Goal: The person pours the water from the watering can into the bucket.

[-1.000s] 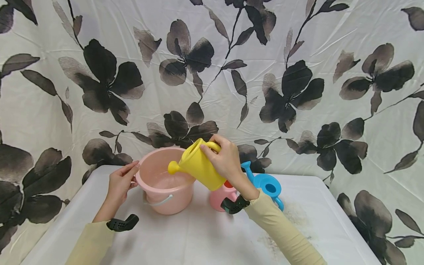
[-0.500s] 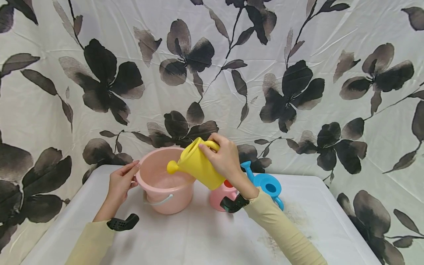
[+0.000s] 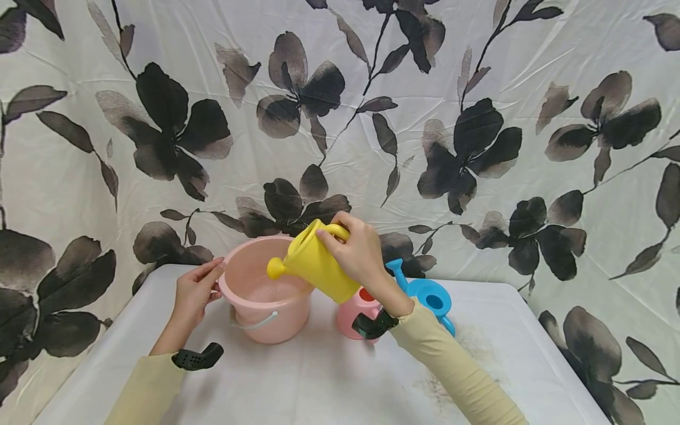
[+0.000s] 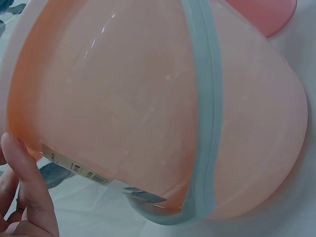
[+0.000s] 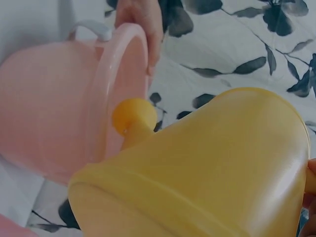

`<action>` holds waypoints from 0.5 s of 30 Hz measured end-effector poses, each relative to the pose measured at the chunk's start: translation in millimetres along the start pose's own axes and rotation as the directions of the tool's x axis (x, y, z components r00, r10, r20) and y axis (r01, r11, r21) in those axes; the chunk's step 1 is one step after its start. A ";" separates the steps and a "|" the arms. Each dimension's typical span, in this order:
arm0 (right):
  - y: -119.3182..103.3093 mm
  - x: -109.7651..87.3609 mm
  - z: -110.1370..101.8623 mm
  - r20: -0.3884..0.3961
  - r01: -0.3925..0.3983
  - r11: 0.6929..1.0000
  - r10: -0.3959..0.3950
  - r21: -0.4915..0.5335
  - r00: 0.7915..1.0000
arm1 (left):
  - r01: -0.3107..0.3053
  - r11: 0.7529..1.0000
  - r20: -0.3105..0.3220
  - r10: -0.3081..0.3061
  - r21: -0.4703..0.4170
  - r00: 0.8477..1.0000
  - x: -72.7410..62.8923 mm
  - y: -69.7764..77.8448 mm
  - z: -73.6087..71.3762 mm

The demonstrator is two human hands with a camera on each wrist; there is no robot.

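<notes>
My right hand [image 3: 359, 251] grips the handle of a yellow watering can [image 3: 324, 262], which is tilted to the left. Its round spout head [image 5: 134, 116] hangs over the mouth of a pale pink bucket [image 3: 273, 323]. With thumb and fingers, my left hand [image 3: 192, 293] holds the bucket's left rim; in the left wrist view the thumb [image 4: 28, 177] lies at that rim. The bucket stands upright on the table, its pale blue handle [image 4: 203, 98] hanging down the near side. Whether water flows from the spout cannot be made out.
A pink watering can [image 3: 350, 319] with a red opening stands right of the bucket, partly hidden by my right wrist. Farther right is a blue watering can [image 3: 429, 295]. The white-covered table [image 3: 297, 383] meets a floral cloth [image 3: 372, 147] behind it.
The yellow watering can and my right hand have shifted very slightly left and up. My left hand and the bucket have stayed in place.
</notes>
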State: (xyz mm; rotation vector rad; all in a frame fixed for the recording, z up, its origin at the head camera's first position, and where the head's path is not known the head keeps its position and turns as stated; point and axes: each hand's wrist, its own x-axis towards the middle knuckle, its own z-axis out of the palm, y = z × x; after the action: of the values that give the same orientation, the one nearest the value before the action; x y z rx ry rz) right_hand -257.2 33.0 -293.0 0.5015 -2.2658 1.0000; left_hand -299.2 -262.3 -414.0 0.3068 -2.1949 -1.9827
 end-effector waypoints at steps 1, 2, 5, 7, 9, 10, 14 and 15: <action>0.4 0.6 -0.1 -0.001 0.002 1.000 -0.002 0.001 1.000 | 0.000 1.000 0.000 0.000 0.000 1.000 0.2 -0.2 0.3; 0.8 1.1 -0.3 -0.001 0.006 1.000 -0.006 0.000 1.000 | -0.001 1.000 -0.001 0.001 0.001 1.000 0.4 -0.3 0.6; 1.6 2.9 -0.9 -0.001 0.016 1.000 -0.016 0.000 1.000 | 0.000 1.000 -0.002 0.000 0.005 1.000 -0.2 0.6 1.7; 2.2 4.0 -1.3 -0.001 0.024 1.000 -0.024 -0.002 1.000 | 0.002 1.000 -0.005 -0.002 0.008 1.000 -0.3 1.1 2.5; 3.0 5.0 -1.7 -0.002 0.030 1.000 -0.030 -0.002 1.000 | 0.000 1.000 -0.007 0.000 0.008 1.000 -0.1 0.9 3.4; 3.6 5.5 -1.9 -0.003 0.033 0.999 -0.033 -0.004 0.999 | -0.003 1.000 -0.011 0.003 0.007 1.000 0.3 0.3 3.9; 5.8 7.5 -2.7 -0.006 0.043 0.999 -0.043 -0.007 0.999 | -0.037 0.999 -0.018 0.036 -0.034 0.999 4.5 -6.2 5.2; 6.2 7.9 -3.0 -0.005 0.045 0.999 -0.045 -0.008 0.999 | -0.042 0.999 -0.023 0.041 -0.034 0.999 5.2 -7.2 5.6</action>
State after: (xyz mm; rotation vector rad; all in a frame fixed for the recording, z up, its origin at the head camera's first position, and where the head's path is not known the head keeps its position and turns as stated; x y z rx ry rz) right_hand -265.4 38.5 -289.5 0.5440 -2.2426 0.9689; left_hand -305.3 -259.0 -421.9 0.2749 -2.1342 -1.9833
